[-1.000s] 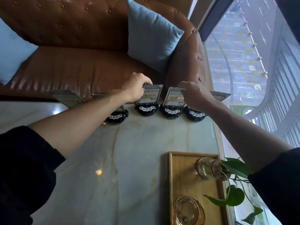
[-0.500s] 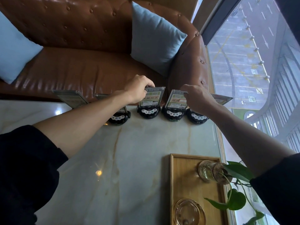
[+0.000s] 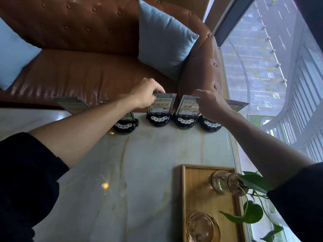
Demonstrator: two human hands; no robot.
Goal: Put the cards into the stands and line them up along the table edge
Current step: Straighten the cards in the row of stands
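Left hand (image 3: 146,93): I'm reaching out, pinching a card (image 3: 161,103) top at the tabletop's (image 3: 139,172) far edge.
Right hand (image 3: 208,103): pinching the neighbouring card (image 3: 187,105).

printed cards (image 3: 161,103) upright, black stands (image 3: 158,119) along edge

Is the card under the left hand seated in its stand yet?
Seated: the card stands upright in its black stand, left hand pinching its top.
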